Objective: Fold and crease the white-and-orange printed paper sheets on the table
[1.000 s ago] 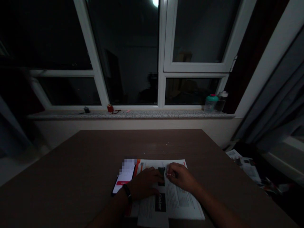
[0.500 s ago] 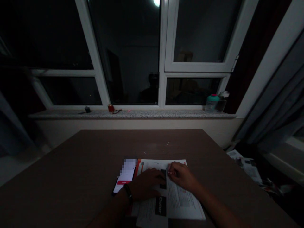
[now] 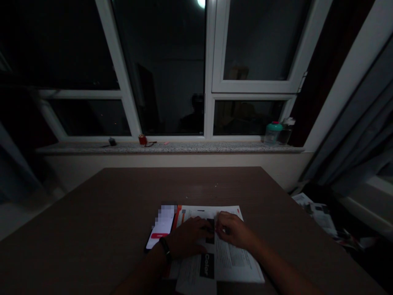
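Printed white pages [image 3: 229, 262] with an orange left edge lie on the brown table in front of me. A pale paper piece [image 3: 193, 278] with a black "Color" label rests on top of them. Across this piece my left hand [image 3: 190, 235], with a dark band at its wrist, lies palm down, fingers stretched out and thumb apart. My right hand [image 3: 233, 229] is closed in a pinch just beside the piece's right edge; what its fingertips hold, if anything, is too dark to make out. A phone [image 3: 161, 227] with a lit screen lies left of the pages.
Beyond the table [image 3: 147, 184], a speckled stone windowsill [image 3: 190, 146] carries a small red object [image 3: 142, 139], a dark little item [image 3: 112, 141] and a teal-lidded container [image 3: 273, 132] beside a clear bottle [image 3: 286, 130]. Papers [image 3: 322, 217] lie beyond the table's right edge.
My right hand has shifted slightly left and down, its fingertips closer to the paper piece's edge. The left hand stays in place on the paper.
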A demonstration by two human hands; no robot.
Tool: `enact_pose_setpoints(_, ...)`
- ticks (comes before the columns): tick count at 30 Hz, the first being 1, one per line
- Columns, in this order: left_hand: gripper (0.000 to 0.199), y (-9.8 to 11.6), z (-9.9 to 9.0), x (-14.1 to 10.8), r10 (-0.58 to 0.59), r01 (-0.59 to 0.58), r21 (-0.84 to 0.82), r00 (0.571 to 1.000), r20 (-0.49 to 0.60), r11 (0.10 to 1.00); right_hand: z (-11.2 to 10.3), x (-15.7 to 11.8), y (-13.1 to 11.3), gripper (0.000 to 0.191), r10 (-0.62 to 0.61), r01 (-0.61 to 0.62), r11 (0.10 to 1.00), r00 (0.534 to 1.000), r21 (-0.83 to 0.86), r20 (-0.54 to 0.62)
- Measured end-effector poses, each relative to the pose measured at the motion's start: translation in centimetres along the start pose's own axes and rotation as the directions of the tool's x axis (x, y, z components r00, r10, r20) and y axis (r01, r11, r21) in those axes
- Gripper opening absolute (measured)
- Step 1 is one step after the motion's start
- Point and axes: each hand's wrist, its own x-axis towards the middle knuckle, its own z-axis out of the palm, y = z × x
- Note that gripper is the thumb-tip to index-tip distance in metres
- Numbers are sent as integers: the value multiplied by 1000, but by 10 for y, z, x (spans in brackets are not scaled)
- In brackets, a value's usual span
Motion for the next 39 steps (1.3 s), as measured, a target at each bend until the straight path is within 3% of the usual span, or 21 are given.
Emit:
enact_pose_setpoints(9, 44, 4, -1, 0, -29, 29, 27, 1000, 9, 999, 10, 6, 12, 21, 22, -26, 991, 999, -129, -37)
enact_pose_setpoints(18, 47, 2, 0, -1, -21, 21, 1, 1000, 3, 1000, 9, 14, 20, 18, 146, -173, 961, 980, -216, -136)
enact_pose_setpoints(27, 50, 1, -2, -3, -61, 61, -23, 998, 14, 998, 8, 8, 22, 12, 235, -274, 957, 927, -100, -292)
enact_pose_setpoints(34, 58, 2, 1, -2, -72, 71, 22, 997, 26, 997, 4, 4, 24, 11, 277, -313, 948, 903, -63, -328)
enact_pose_setpoints(39, 59, 0, 2, -2, -62, 61, 23, 998, 23, 998, 4, 4, 21, 13, 266, -290, 956, 922, -44, -281)
